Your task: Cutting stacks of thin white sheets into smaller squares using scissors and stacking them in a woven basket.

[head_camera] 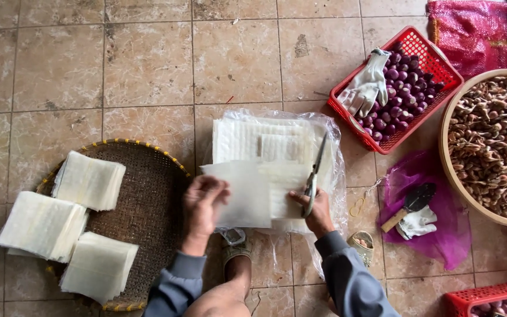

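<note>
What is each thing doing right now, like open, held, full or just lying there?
left hand: gripping a thin white sheet, lifted
right hand: holding scissors, blades nearly closed
plastic bag: open, white sheets on it
woven tray: carrying three stacks of cut squares
red basket: filled with shallots, glove on top

White translucent sheets (247, 194), brown woven tray (148, 199) with yellow rim, red basket (429, 56), purple shallots (403, 88), magenta mesh bag (470, 29)

Bottom basket (488, 296), round tray (491, 147) cut off by edges; scissor handles (310, 196) hidden.
</note>
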